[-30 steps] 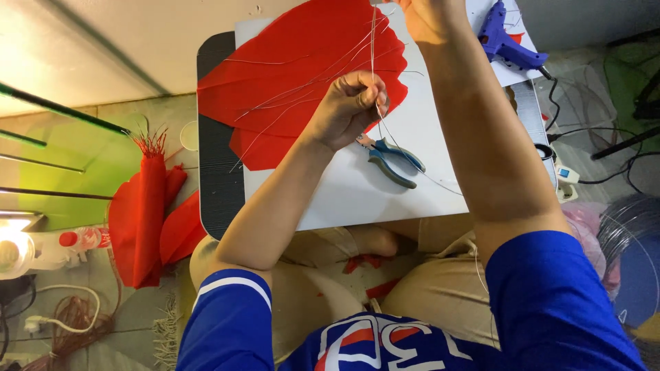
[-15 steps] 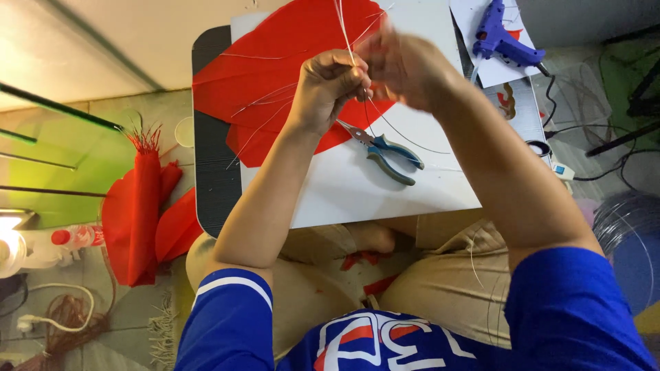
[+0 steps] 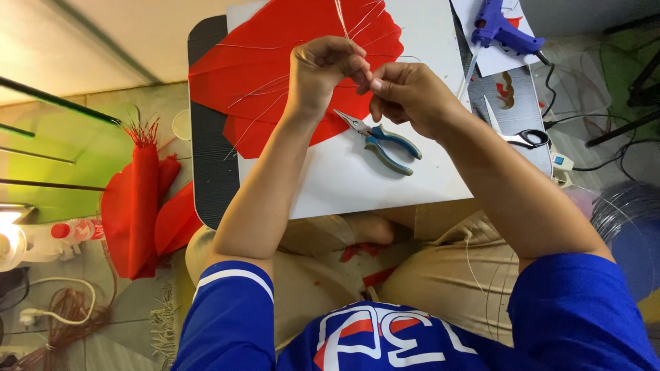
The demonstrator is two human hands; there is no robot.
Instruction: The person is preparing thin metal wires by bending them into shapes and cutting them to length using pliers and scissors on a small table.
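Grip: left hand [image 3: 323, 69] and right hand [image 3: 405, 96], both with fingertips pressed together, pinching thin pale wires [image 3: 342, 17] between them above the board; the hands nearly touch, and the wires run up from the pinch to the top edge of view. Under the hands: white board [image 3: 357, 185] lying across the person's lap, its dark ribbed edge on the person's left. On the board: large red sheet [image 3: 275, 62] at the far left part, with more fine wire strands lying across it; pliers [image 3: 381, 141] with blue handles, just below the hands, jaws pointing toward the red sheet. Right of the board: scissors [image 3: 515, 134], blades pale, handles dark, partly hidden by the right forearm; blue glue gun [image 3: 502, 31] lying on a white sheet at the far right corner, a dark cord running off to the right. Beside the scissors: small flat piece with a red and gold figure [image 3: 507, 93], detail too small to tell. Floor, left side: red bundle [image 3: 141, 206] standing upright with frayed strands at its top; plastic bottle [image 3: 55, 237] with red cap and red label band, lying on its side near the bundle; coiled cord and white plug at the lower left corner. Clothing: blue shirt with white and red print, tan trousers.
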